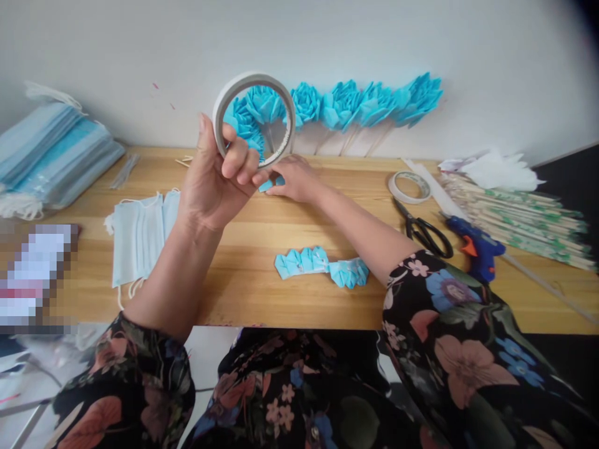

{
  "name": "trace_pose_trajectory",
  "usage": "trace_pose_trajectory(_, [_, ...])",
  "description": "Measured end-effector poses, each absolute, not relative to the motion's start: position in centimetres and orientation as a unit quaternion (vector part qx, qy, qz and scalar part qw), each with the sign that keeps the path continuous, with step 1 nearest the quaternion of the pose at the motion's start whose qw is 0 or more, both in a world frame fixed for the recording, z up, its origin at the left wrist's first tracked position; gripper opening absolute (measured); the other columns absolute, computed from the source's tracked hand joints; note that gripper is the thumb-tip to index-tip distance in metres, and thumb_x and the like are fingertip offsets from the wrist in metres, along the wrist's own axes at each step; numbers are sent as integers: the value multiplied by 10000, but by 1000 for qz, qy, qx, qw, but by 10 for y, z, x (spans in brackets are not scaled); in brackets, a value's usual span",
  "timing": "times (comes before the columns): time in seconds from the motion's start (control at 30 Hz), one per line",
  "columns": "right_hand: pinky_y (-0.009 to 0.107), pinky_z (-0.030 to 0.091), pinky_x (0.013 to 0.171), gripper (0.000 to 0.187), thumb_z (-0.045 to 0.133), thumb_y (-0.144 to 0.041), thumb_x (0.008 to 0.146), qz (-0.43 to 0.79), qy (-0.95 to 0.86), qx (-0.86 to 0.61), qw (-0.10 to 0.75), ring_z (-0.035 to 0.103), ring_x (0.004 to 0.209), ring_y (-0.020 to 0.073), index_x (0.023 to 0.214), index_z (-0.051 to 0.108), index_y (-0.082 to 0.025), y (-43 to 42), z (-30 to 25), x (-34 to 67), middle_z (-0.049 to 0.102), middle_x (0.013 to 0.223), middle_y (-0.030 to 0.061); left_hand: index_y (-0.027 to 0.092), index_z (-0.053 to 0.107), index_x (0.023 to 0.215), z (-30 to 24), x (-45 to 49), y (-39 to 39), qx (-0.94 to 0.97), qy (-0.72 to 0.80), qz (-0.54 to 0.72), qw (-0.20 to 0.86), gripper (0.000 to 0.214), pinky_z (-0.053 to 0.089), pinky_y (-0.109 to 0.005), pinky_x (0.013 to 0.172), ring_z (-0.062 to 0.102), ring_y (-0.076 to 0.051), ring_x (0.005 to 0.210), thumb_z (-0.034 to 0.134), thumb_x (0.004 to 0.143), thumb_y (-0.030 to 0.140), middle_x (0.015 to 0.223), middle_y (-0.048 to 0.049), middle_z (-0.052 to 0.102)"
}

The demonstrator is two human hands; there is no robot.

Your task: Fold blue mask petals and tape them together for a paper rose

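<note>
My left hand (218,171) is raised above the table with its fingers curled through a roll of white tape (219,103), which is held upright. Behind it, my right hand (297,179) reaches to the back of the table, thumb and fingers closed around a small blue folded piece (266,186). My left hand partly hides those fingertips. Nearer the front edge lie two joined blue pleated strips (302,262) with clear tape along them. Several blue paper-like flowers (342,105) on thin stems lean against the wall, some seen through the tape roll.
At left are a stack of blue face masks (51,153), loose masks (135,240) and a pixelated object (37,274). On the right lie another tape roll (397,190), black scissors (428,237), a blue glue gun (482,246) and wrapped sticks (524,218).
</note>
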State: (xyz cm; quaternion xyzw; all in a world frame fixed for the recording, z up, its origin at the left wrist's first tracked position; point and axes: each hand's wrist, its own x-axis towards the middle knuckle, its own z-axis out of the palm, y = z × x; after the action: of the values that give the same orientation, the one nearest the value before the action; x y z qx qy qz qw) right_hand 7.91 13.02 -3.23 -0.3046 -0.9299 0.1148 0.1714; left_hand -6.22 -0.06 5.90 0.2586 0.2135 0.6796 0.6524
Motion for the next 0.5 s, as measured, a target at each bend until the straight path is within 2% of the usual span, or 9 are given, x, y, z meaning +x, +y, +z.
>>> trace_pose_trajectory(0.13, [410, 393, 968, 234, 726, -330, 843, 122, -932, -294, 176, 643, 1028, 282, 1032, 726, -192, 130, -35, 75, 759, 1030, 66, 224, 626, 669, 59, -62, -1, 266, 197, 679, 655, 598, 400, -249, 491, 352, -115, 405, 278, 1063, 510, 435, 37, 312])
trace_pose_trajectory(0.33, [402, 417, 965, 172, 705, -281, 847, 140, -917, -315, 199, 650, 1017, 266, 984, 744, -183, 132, -39, 83, 758, 1045, 74, 252, 632, 672, 59, -64, -2, 254, 225, 674, 656, 594, 420, -269, 517, 396, -137, 427, 288, 1046, 559, 443, 19, 363])
trace_pose_trajectory(0.5, [410, 437, 956, 150, 709, -260, 824, 120, -902, -356, 211, 645, 1007, 273, 951, 752, -192, 133, -40, 85, 753, 1040, 82, 228, 635, 663, 59, -64, -1, 267, 202, 672, 661, 615, 413, -251, 496, 380, -112, 409, 269, 1064, 516, 438, 32, 332])
